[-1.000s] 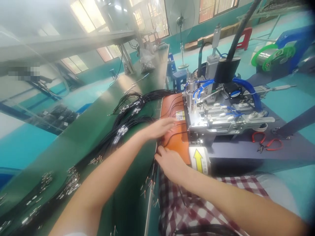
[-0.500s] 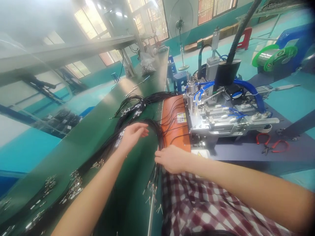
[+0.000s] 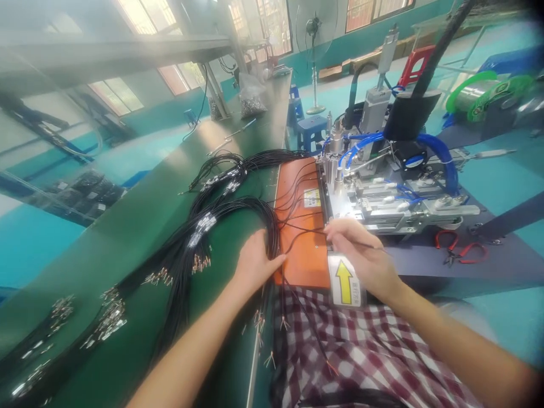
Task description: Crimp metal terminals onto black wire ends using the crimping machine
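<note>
My right hand (image 3: 361,252) is closed in a pinch on a thin black cable (image 3: 304,231) in front of the machine. That cable runs left over the orange plate (image 3: 304,260). My left hand (image 3: 255,260) rests against the curved bundle of black cables (image 3: 255,203) at the table edge, thumb stretched across it and apart from the fingers; some fingertips are hidden. Stripped copper ends (image 3: 259,320) hang below the left hand. One loose cable with an orange end (image 3: 331,367) lies over the checked cloth on my lap.
The metal machine (image 3: 382,198) with blue air tubes stands at the right. Red-handled pliers (image 3: 461,252) lie on its base. More cable bundles (image 3: 102,317) cover the green table (image 3: 140,226). A card with a yellow arrow (image 3: 345,283) sits at the plate's front. A green wire spool (image 3: 471,96) stands behind.
My right hand has moved right from the cable bundle to the machine's front and now pinches one cable. The left hand has shifted right and down onto the bundle's edge.
</note>
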A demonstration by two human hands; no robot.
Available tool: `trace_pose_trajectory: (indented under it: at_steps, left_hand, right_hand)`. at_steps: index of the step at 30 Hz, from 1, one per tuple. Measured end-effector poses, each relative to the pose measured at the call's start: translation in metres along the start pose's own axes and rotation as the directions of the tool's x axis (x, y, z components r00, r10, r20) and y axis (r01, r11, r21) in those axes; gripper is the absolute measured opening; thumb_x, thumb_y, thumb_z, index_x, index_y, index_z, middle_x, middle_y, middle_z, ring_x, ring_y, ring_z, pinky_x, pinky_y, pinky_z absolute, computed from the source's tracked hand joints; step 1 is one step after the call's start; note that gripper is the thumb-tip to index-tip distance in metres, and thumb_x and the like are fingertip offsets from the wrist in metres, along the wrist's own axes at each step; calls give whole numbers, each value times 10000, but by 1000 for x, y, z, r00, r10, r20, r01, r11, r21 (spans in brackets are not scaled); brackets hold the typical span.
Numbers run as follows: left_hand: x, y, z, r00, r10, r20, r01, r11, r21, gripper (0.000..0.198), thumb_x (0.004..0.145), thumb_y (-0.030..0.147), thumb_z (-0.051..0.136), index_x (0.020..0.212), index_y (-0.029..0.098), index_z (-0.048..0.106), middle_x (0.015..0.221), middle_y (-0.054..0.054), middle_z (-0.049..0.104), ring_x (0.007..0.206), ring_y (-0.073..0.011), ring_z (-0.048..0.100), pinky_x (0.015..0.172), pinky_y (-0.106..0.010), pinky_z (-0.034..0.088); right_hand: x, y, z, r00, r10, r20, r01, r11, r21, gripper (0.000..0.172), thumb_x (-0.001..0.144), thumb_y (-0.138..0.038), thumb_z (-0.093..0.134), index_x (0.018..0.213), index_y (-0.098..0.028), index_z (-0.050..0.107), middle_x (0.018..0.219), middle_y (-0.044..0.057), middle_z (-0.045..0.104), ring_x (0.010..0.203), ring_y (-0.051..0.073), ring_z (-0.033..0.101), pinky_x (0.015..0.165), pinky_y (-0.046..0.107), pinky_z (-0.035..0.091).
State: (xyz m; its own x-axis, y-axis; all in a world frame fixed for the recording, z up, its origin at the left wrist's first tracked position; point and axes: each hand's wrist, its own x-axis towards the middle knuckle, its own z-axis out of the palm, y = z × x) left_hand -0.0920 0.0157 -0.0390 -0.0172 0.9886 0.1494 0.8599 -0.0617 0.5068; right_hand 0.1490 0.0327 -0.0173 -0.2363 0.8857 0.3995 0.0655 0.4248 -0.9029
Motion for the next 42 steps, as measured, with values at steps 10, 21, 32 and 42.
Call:
trace_pose_trajectory:
  at_steps: [10, 21, 32, 42]
  left_hand:
    - [22, -11, 8, 972, 192, 133, -187, 981, -47, 573, 744, 171, 579, 1290, 200, 408, 1203, -101, 529, 1092, -239, 553, 930, -411, 496]
    - [7, 98, -4, 698, 602, 389, -523, 798, -298, 386, 929, 234, 455, 1314, 270, 440, 1241, -84, 604, 1131, -228, 559, 962, -368, 454]
    - [13, 95, 8, 748, 338, 571, -149, 924, -351, 285, 982, 307, 367, 941, 200, 628, 819, -10, 652, 733, -150, 596, 671, -236, 428]
    - [27, 113, 31, 793, 196, 577, 190, 820, -539, 136, 901, 317, 535, 897, 193, 591, 699, 29, 541, 618, -99, 465, 542, -196, 347]
  right_hand:
    - [-48, 5, 2, 972, 169, -164, -183, 980, -77, 100, 917, -292, 546, 854, -224, 584, 906, 36, 543, 851, 179, 577, 784, 303, 501]
    - [-67, 7, -9, 923, 381, -45, -373, 919, 125, 56, 840, -242, 624, 876, -203, 607, 895, 39, 676, 821, 180, 664, 761, 323, 556]
    - [-56, 4, -44, 834, 542, -104, -536, 841, 75, 149, 882, -312, 601, 1002, -228, 629, 906, 24, 686, 777, 163, 638, 698, 283, 526]
    - [-34, 2, -39, 854, 506, -117, -513, 858, -32, 177, 879, -275, 589, 727, -187, 612, 616, -32, 569, 560, 107, 502, 511, 215, 403]
